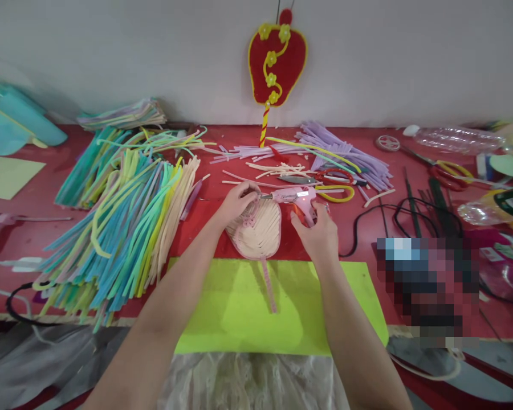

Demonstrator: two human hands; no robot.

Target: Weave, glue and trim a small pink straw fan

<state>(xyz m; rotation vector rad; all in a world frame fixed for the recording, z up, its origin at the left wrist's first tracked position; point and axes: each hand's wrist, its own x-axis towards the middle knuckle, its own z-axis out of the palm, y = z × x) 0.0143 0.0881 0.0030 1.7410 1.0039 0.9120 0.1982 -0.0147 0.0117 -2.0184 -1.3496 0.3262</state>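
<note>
My right hand (318, 228) grips a pink glue gun (297, 195) by its handle, the nozzle pointing left. At the nozzle tip is my left hand (241, 202), its fingers pinched together over the upper left of a hand fan; whatever they hold is hidden. The fan (263, 228) has a cream pipe-cleaner face, a pink edge and a pink stem (268, 285) pointing towards me. Small pink curled trim (248, 221) shows on the face just below my left fingers. Beneath the stem lies a yellow-green sheet (239, 324).
Bundles of coloured pipe cleaners (128, 216) cover the left side. Purple pipe cleaners (346, 151) and scissors (336, 176) lie behind the glue gun. A finished red fan (277, 68) stands against the wall. Black cable (367, 213), bottles (496, 205) and a blurred-out object (427, 285) are to the right.
</note>
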